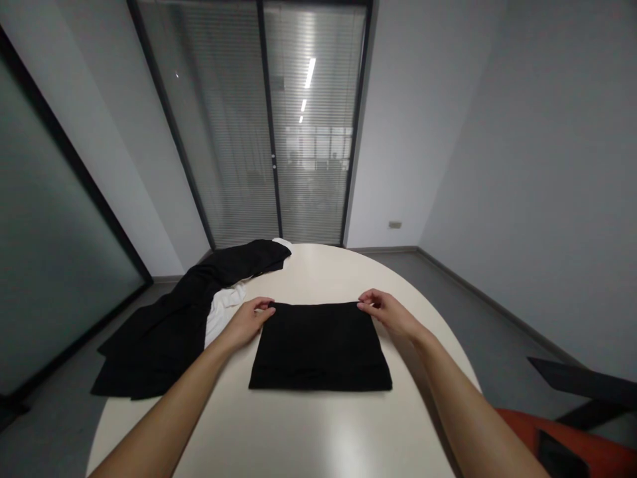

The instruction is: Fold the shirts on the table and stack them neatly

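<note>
1. A folded black cloth (321,348) lies flat near the middle of the white tabletop (323,438), squarely in front of the person.
2. The left hand (247,320) is at the cloth's far left corner. Its fingers (263,305) are closed together with the thumb and pinch that corner.
3. The right hand (388,312) is at the far right corner, and its fingertips (367,304) pinch the edge there in the same way. The far edge runs straight between the two hands.
4. What could go wrong, as I judge it:
   - An uneven pull from one hand would skew the far edge and shift the layers out of line.
   - A pinch that catches only the top layer would let the lower ones sag or slide when lifted.
   - The left wrist lies just beside a heap of black clothes (164,332) and a white garment (223,309), so a sweep that way could snag them.
5. The cloth's long axis runs left to right, parallel to the near edge of the tabletop, and its short sides point toward the far edge. A fold line shows along its near side.
6. The heap spreads along the left edge of the tabletop. An orange chair (572,445) stands off the near right corner.
</note>
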Demonstrator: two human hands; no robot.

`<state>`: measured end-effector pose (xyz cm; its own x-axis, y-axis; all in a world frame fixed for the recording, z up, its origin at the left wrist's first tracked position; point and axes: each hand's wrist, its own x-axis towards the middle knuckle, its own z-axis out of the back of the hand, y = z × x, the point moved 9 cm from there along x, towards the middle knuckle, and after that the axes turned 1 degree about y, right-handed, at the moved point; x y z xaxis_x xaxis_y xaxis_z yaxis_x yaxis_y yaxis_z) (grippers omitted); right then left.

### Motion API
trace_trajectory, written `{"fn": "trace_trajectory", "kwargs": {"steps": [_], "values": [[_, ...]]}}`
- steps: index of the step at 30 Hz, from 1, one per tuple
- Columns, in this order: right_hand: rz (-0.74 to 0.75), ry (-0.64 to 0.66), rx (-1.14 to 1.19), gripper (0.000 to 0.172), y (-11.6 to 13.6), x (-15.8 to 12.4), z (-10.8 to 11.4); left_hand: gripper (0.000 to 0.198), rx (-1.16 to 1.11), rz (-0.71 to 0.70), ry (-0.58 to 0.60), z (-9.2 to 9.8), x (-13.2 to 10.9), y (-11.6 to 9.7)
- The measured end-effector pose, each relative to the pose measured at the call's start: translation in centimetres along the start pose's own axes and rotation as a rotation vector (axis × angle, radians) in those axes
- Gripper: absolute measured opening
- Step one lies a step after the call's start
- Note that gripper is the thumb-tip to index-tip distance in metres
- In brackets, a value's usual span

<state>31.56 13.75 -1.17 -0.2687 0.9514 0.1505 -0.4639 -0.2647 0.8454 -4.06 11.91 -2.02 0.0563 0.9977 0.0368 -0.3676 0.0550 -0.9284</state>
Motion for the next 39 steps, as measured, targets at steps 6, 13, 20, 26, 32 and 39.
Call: {"fn": "trace_trajectory", "kwargs": {"steps": [6,13,20,26,32,39], "values": [[-0.157,0.025,0.007,0.056,-1.8,-0.2,-0.5,0.066,-0.023,0.103,-0.007,0.0,0.1,1.8],[-0.146,0.044,-0.177,0.057,-2.0,0.0,-1.0,0.057,-0.024,0.031,0.027,-0.3,0.1,0.5],[-0.141,0.028,-0.194,0.056,-2.0,0.1,-0.8,0.037,0.074,0.014,-0.029,-0.1,0.1,0.5],[-0.214,-0.089,-0.327,0.058,-1.7,-0.4,0.8,0.044,0.141,-0.108,-0.123,0.5,0.1,-0.3],[-0.214,0.031,-0.293,0.060,-1.1,-0.7,-0.1,0.049,0.070,-0.099,-0.133,0.6,-0.2,-0.8],[-0.264,0.113,-0.092,0.062,-0.2,-1.2,-0.5,0.048,-0.016,-0.018,-0.129,0.6,0.3,0.7]]}}
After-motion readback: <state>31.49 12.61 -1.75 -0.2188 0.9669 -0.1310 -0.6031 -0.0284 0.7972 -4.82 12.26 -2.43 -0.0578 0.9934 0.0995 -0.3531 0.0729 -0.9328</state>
